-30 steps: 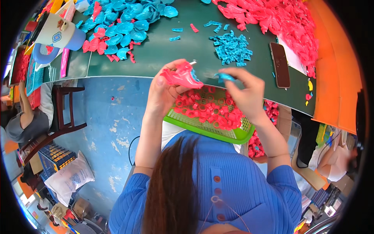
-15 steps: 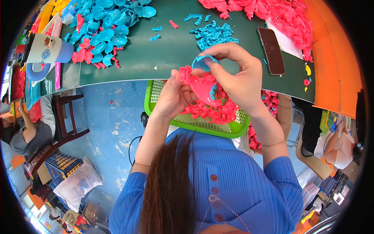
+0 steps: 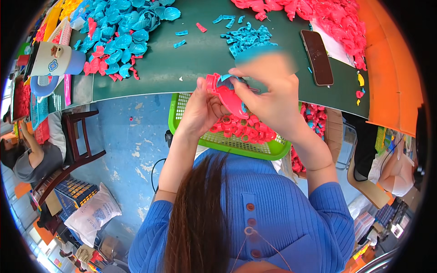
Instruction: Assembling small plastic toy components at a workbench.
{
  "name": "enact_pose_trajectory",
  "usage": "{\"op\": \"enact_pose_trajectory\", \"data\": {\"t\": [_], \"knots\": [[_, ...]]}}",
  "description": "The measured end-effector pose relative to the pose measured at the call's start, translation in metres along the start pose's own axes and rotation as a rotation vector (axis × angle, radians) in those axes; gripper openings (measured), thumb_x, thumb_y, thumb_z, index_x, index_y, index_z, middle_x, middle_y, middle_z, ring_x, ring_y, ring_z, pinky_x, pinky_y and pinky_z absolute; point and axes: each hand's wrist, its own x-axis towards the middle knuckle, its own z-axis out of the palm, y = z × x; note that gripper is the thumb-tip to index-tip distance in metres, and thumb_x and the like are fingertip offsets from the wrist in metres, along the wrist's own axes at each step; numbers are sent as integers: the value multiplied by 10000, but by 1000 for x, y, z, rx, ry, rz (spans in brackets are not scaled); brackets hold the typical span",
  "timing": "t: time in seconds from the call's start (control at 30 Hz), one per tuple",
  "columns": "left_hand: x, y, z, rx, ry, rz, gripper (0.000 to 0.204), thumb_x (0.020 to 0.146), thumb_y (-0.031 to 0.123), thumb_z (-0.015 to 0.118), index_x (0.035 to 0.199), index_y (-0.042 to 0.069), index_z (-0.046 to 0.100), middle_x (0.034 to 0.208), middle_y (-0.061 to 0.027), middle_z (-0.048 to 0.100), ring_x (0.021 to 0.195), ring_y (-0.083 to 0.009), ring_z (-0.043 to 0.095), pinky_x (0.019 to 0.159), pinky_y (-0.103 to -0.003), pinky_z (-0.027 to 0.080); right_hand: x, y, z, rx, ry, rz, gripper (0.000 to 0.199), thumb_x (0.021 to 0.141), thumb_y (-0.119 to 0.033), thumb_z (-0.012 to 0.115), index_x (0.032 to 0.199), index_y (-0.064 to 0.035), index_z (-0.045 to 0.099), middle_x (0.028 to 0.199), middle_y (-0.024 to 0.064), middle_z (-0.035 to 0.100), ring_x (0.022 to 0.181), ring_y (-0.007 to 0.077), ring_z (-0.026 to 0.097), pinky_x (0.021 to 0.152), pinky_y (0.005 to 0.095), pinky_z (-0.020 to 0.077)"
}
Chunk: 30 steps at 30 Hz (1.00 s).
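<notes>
My left hand point(image 3: 199, 110) grips a pink plastic part point(image 3: 232, 102) with a ribbed, squared end, holding it over the table's front edge. Thumb and fingers of my right hand point(image 3: 269, 88) are closed on a curved teal plastic piece point(image 3: 224, 81), which lies against the top of the pink part. A bit of teal also shows near the pink part's lower end. Under my hands stands a green mesh basket point(image 3: 172, 119) with many small pink ring-like pieces point(image 3: 248, 129) in it.
On the green table point(image 3: 150, 82) lie a heap of teal shells point(image 3: 123, 41) mixed with pink bits, small teal pieces point(image 3: 248, 38), a pink pile point(image 3: 337, 32) and a dark phone point(image 3: 317, 58). A cup point(image 3: 52, 59) stands left. An orange panel point(image 3: 391, 68) borders the right. Another person point(image 3: 34, 157) sits far left.
My right hand has brought the teal piece down and slightly left, from above the pink part onto its top. The left hand has barely moved.
</notes>
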Motion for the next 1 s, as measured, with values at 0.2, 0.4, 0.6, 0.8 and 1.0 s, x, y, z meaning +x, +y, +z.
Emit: {"op": "enact_pose_trajectory", "data": {"t": [0.2,0.4,0.6,0.8,1.0], "knots": [[-2,0,-4,-15,11,5,657,829,593,432,1134,13,491,1038,-131,607,931,-209,625,807,-352,528,0,2,1,-23,18,-52,142,633,8,685,752,-64,655,694,27,627,688,168,584,726,300,404],[-3,1,-5,-57,-40,24,610,845,558,439,1127,20,491,1037,-127,608,928,-213,627,804,-356,531,1,0,2,-20,21,-113,155,629,17,684,755,-69,655,700,28,630,696,169,588,724,299,405],[-4,1,-5,-75,-45,22,611,848,553,436,1138,18,484,1039,-130,608,935,-217,625,802,-353,533,1,-1,2,9,49,-119,159,625,22,685,755,-64,653,697,28,630,676,173,589,716,298,407],[-3,0,-8,-27,-20,14,675,814,585,457,1140,-5,483,1032,-147,607,927,-225,628,800,-347,536,0,1,3,-13,-12,-78,161,620,21,692,755,-57,653,702,29,633,679,172,591,715,299,409],[-3,2,-7,-31,-41,28,676,817,575,464,1137,-20,487,1042,-154,603,936,-236,625,817,-360,530,5,2,3,6,-2,-150,164,622,27,688,760,-56,656,712,31,637,692,171,595,716,296,410]]}}
